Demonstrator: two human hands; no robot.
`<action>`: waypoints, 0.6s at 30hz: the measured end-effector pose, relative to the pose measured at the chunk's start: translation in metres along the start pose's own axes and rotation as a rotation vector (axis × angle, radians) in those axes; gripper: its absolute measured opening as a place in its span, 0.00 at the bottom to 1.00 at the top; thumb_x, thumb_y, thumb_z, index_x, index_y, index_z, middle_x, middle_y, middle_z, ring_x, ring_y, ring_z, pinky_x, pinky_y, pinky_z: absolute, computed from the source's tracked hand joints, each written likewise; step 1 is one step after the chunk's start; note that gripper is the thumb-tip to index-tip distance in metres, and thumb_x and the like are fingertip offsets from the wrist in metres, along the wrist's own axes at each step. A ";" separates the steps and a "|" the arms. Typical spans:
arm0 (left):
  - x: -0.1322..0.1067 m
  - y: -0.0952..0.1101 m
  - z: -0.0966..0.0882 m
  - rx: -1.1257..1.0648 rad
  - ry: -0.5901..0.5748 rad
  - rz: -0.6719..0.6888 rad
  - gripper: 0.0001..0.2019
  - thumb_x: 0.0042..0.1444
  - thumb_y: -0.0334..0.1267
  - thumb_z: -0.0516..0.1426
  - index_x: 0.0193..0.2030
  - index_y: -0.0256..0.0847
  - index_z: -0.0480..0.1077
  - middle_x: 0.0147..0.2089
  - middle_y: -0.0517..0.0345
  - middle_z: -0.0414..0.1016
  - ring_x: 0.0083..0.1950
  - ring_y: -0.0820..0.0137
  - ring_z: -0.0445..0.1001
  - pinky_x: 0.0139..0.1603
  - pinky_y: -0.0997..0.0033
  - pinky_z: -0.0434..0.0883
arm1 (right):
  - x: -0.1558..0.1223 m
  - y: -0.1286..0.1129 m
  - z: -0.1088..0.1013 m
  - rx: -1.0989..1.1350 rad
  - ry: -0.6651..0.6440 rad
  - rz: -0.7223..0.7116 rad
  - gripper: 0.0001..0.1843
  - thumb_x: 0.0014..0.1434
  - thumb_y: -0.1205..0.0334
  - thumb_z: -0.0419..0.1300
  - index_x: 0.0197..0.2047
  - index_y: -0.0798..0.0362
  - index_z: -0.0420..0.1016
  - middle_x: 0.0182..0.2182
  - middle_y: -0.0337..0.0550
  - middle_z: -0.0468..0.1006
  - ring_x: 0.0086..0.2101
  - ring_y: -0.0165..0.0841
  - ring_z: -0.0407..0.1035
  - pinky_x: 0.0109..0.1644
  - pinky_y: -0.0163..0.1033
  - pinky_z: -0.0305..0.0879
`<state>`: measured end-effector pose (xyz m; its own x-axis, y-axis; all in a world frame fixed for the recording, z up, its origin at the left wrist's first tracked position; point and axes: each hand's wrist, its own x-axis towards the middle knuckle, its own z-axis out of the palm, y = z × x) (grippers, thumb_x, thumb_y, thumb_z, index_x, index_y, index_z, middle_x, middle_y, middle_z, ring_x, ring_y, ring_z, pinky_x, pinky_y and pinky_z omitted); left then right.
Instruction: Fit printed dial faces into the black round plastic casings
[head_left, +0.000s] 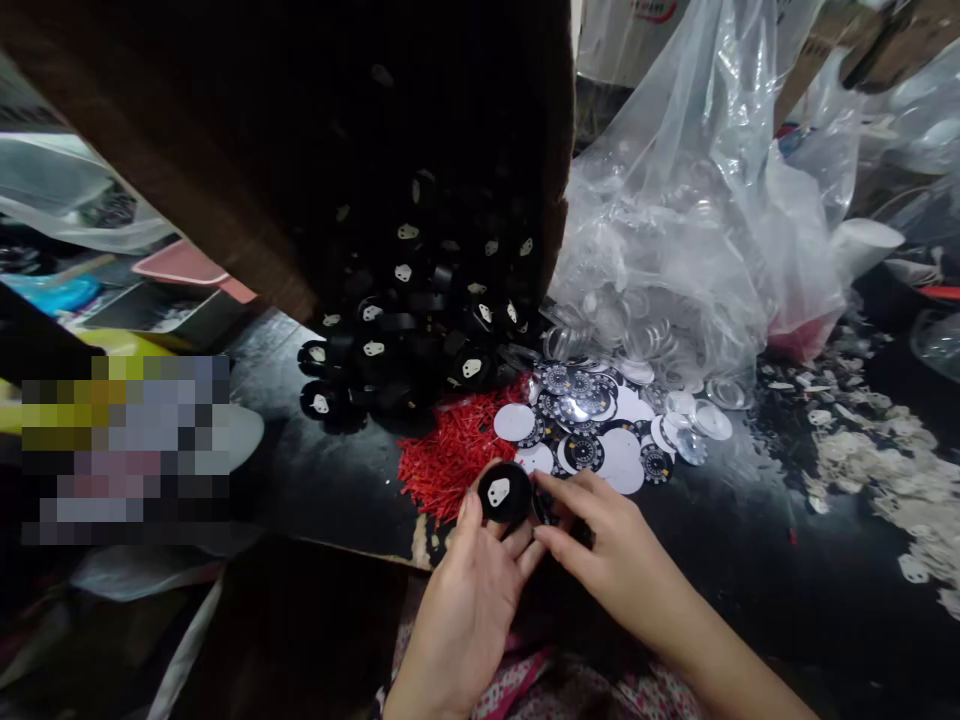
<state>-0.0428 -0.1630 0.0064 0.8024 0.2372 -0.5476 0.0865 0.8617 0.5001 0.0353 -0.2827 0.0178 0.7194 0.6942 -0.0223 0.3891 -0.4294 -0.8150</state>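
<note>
Fingers of my left hand (474, 580) are curled snugly round a black round case (517, 507), thumb along its side, white insert (498, 491) facing up! Over on my right hand (611, 530), the fingers pinch a dark disc (541, 503) just beside it, partly hidden. The case is held near the table's (337, 505) front edge, next to the red pieces (454, 450). From my remote seat I'd judge it light, stiff, smooth plastic, apt to slide, so I favour its rim. The disc looks thin, probably bendable, easily scratched: edges only, gentle pressure!
</note>
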 end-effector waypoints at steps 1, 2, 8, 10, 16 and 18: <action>0.000 0.001 0.001 -0.016 0.005 0.000 0.20 0.63 0.54 0.50 0.56 0.50 0.69 0.64 0.53 0.71 0.59 0.59 0.73 0.58 0.54 0.72 | 0.001 0.000 0.000 0.043 0.003 0.031 0.23 0.61 0.68 0.58 0.59 0.51 0.69 0.39 0.44 0.74 0.39 0.34 0.71 0.47 0.41 0.69; 0.000 0.002 0.002 -0.030 0.004 -0.002 0.20 0.64 0.53 0.50 0.56 0.49 0.70 0.63 0.52 0.71 0.60 0.58 0.73 0.58 0.55 0.72 | 0.002 0.001 -0.002 0.068 0.016 0.067 0.21 0.61 0.68 0.58 0.58 0.51 0.70 0.37 0.42 0.75 0.38 0.34 0.71 0.46 0.41 0.68; -0.002 0.003 -0.004 -0.008 0.014 0.056 0.20 0.63 0.47 0.55 0.59 0.46 0.69 0.60 0.49 0.74 0.61 0.58 0.72 0.61 0.54 0.70 | 0.002 0.003 -0.015 0.130 0.164 0.114 0.04 0.61 0.64 0.59 0.37 0.50 0.76 0.36 0.41 0.73 0.35 0.33 0.69 0.39 0.38 0.66; -0.003 0.002 -0.007 0.047 0.038 0.082 0.20 0.60 0.44 0.58 0.59 0.47 0.70 0.61 0.50 0.74 0.62 0.58 0.71 0.61 0.56 0.70 | 0.002 -0.003 -0.016 0.208 0.166 0.081 0.05 0.62 0.63 0.58 0.37 0.49 0.76 0.34 0.40 0.74 0.35 0.33 0.70 0.40 0.37 0.66; -0.008 -0.006 -0.012 0.278 0.105 0.088 0.20 0.54 0.48 0.63 0.54 0.51 0.74 0.60 0.56 0.75 0.64 0.57 0.69 0.63 0.56 0.68 | 0.008 -0.018 -0.007 0.190 0.135 0.065 0.04 0.60 0.68 0.58 0.37 0.50 0.73 0.32 0.38 0.75 0.33 0.31 0.70 0.38 0.35 0.66; -0.008 -0.007 -0.015 0.379 0.098 0.091 0.23 0.54 0.48 0.62 0.56 0.51 0.73 0.61 0.55 0.74 0.64 0.57 0.68 0.65 0.56 0.65 | 0.010 -0.018 -0.006 0.189 0.114 0.133 0.03 0.59 0.68 0.59 0.34 0.50 0.70 0.30 0.36 0.75 0.30 0.30 0.69 0.34 0.35 0.65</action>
<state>-0.0588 -0.1645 -0.0028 0.7581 0.3630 -0.5418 0.2440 0.6126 0.7518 0.0391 -0.2721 0.0356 0.8215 0.5646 -0.0801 0.1801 -0.3901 -0.9030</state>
